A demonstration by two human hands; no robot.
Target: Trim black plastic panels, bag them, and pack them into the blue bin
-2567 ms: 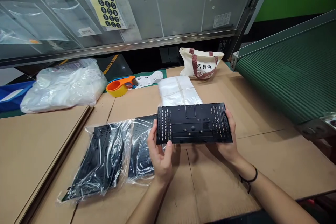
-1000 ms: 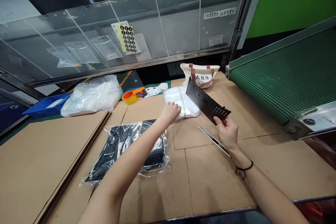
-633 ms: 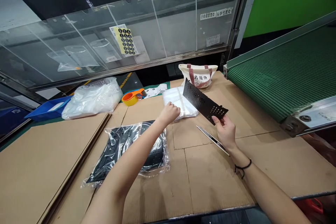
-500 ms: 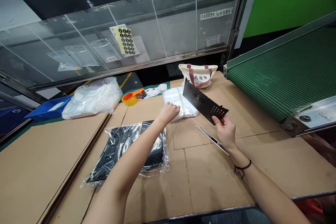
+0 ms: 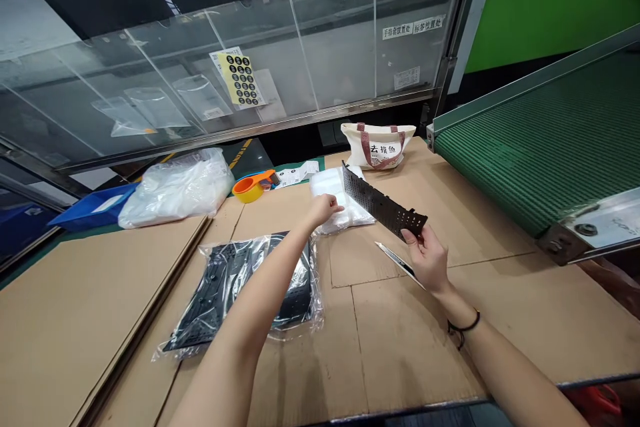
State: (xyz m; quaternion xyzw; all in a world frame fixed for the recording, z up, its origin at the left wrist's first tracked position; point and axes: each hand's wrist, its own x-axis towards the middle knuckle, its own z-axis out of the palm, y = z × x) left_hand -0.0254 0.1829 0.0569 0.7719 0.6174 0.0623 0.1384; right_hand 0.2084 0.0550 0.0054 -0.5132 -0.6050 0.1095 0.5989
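Observation:
My right hand (image 5: 429, 257) grips the near right end of a black perforated panel (image 5: 383, 207), which is raised and tilted over the table. My left hand (image 5: 325, 208) is at the stack of clear plastic bags (image 5: 356, 215), its fingers drawn together; whatever they pinch is too small to make out. A knife-like tool (image 5: 395, 259) lies on the cardboard, partly behind my right hand. Under my left forearm lies a clear bag (image 5: 240, 280) with black parts inside.
Orange and yellow tape (image 5: 249, 189), a blue tray (image 5: 93, 207) and a bulky plastic bundle (image 5: 177, 188) are at the back left. A cloth bag (image 5: 377, 145) stands behind the stack. A green conveyor (image 5: 540, 140) rises on the right.
The black panel has turned more edge-on and shifted slightly left and down with my right hand. My left hand has moved slightly over the bag stack.

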